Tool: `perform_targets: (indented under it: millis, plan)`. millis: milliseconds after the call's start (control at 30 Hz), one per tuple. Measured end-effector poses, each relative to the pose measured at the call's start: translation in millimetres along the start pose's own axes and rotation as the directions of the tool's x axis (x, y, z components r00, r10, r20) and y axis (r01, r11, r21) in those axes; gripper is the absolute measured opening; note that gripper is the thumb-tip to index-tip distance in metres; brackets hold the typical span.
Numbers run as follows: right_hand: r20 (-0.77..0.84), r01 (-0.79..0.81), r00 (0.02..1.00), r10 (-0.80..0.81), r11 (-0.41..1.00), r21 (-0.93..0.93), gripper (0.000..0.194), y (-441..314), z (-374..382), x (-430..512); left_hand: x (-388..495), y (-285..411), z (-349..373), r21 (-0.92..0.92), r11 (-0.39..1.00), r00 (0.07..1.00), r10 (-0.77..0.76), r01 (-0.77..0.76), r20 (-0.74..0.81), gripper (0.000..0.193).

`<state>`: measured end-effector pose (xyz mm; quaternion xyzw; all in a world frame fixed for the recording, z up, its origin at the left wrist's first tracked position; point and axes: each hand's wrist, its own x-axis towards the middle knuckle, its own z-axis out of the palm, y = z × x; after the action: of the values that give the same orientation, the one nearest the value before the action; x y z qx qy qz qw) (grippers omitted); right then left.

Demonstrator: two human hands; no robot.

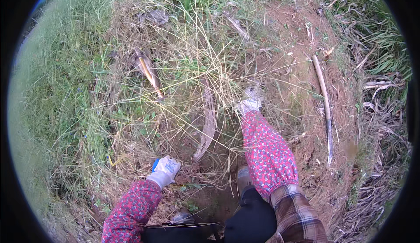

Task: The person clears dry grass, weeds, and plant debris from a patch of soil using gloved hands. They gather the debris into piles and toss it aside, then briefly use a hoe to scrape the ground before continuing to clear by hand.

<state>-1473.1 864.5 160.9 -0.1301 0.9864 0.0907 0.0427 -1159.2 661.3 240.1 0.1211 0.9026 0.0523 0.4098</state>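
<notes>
My left hand, in a white work glove with a blue palm side, is low on the dry grass at the lower left. Its fingers curl down and hide whatever is under them. Right of centre, my right hand in a whitish glove is partly covered by long dry grass stems that fan out around it; whether it grips them is hard to see. Floral sleeve covers reach both wrists. Between the hands lies a curved dry leaf or husk strip on the ground.
A wooden stick lies on bare reddish soil at the right. A split stalk piece lies in grass at the upper left. Dry leaves line the right edge. My shoe stands below my right hand.
</notes>
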Motion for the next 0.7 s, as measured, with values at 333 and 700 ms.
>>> perform_targets:
  millis: [333, 700]
  plan:
    - [-0.009, 0.787, 0.616, -0.787, 0.616, 0.013, 0.038, -139.1, -17.9, 95.0, 7.8, 0.0, 7.8, -0.034, 0.997, 0.996, -0.067, 0.069, 0.053, 0.025]
    - [0.026, 0.478, 0.782, -0.623, 0.626, 0.617, 0.042, -157.7, -19.9, 108.4, 9.1, 8.4, 16.4, -0.048, 0.973, 0.974, -0.226, 0.226, 0.004, 0.016]
